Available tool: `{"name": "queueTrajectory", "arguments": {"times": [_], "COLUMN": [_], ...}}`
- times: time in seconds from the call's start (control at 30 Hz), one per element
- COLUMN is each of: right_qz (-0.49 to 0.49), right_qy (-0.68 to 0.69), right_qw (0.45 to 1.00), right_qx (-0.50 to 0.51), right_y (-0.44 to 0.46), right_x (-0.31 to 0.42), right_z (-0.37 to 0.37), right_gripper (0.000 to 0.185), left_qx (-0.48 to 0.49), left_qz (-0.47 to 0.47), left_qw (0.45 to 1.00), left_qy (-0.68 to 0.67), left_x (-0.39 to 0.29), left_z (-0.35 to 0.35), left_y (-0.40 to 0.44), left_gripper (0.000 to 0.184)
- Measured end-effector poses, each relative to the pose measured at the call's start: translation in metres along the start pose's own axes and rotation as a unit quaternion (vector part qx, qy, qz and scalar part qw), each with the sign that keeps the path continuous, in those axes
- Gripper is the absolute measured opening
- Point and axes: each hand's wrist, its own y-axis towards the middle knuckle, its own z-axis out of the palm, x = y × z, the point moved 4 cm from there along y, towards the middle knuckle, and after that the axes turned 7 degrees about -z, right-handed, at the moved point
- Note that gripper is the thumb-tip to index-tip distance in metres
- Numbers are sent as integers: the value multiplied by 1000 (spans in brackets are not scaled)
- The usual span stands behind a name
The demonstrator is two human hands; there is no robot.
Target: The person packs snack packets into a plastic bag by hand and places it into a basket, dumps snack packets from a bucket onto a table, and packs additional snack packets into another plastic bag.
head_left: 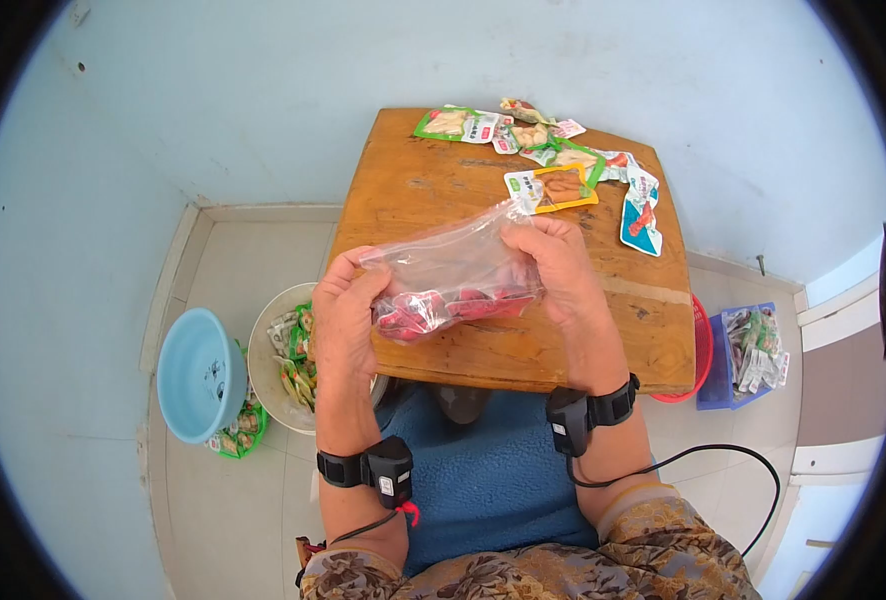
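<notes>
A clear plastic bag (443, 255) with several red packets (453, 308) at its bottom is stretched between my two hands, above the near part of the wooden table. My left hand (348, 295) pinches the bag's left upper corner between thumb and fingers. On the other side, my right hand (555, 262) grips the right upper corner. Just past the bag lies a yellow-edged snack packet (563, 187). Whether the bag's mouth is sealed I cannot make out.
More snack packets (448, 124) lie along the far edge of the wooden table (423, 190), with a blue-and-white packet (641, 215) at the right. On the floor at left stand a light blue basin (175, 375) and a cream basin (268, 395) holding packets; at right, a red basket (704, 350) and a blue basket (718, 385).
</notes>
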Motion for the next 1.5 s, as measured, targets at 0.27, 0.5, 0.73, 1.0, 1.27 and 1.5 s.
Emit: {"name": "queueTrajectory", "arguments": {"times": [0.27, 0.5, 0.73, 1.0, 1.27, 1.5], "right_qz": [26, -219, -310, -187, -233, -127], "right_qy": [-111, -175, -461, -421, -469, -397], "right_qw": [993, 960, 809, 873, 846, 895], "right_qx": [3, 22, 194, 163, 101, 158], "right_y": [10, 5, -33, -18, -13, -9], "right_x": [-21, 7, 32, 18, 21, 30], "right_z": [-21, -14, 36, 25, 22, -5], "right_gripper": [17, 37, 27, 19, 27, 31], "left_qx": [-9, 7, 13, 94, 175, 203], "left_qz": [-35, -36, -20, -33, -4, -45], "left_qw": [998, 996, 994, 989, 970, 971], "left_qy": [45, 78, 108, 107, 169, 121], "left_x": [3, 10, 9, 3, 9, 7], "left_z": [-13, -16, -16, -23, -1, 14], "left_y": [7, 14, 13, 11, 7, -4], "left_gripper": [16, 13, 14, 29, 46, 39]}}
